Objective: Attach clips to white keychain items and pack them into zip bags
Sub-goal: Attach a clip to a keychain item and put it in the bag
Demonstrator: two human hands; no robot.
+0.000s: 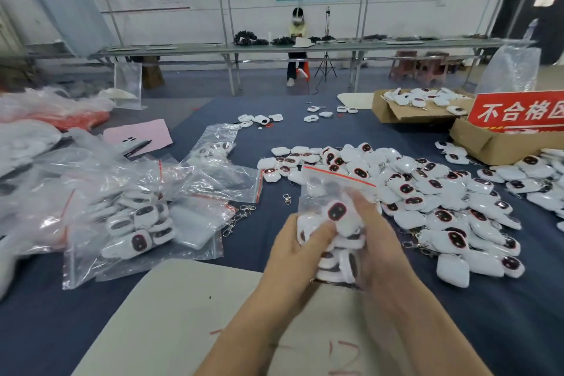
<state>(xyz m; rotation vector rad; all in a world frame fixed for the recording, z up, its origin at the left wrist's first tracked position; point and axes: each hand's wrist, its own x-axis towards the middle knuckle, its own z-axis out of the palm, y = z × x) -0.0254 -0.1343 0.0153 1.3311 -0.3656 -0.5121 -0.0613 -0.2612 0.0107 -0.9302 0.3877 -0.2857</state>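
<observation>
A clear zip bag (332, 189) with a red strip stands upright in front of me, filled with several white keychain items (338, 214). My left hand (296, 250) grips the bag's left side, its thumb lying over the items. My right hand (378, 241) grips the right side, fingers curled round the bag. A big heap of loose white keychain items (427, 198) lies to the right on the dark blue table. Loose metal clips (241, 217) lie left of the bag.
Filled and empty zip bags (137, 223) pile up at the left. A beige board (183, 314) lies under my forearms. Cardboard boxes (494, 143) with a red sign stand at the right. A person sits at a far bench (297, 49).
</observation>
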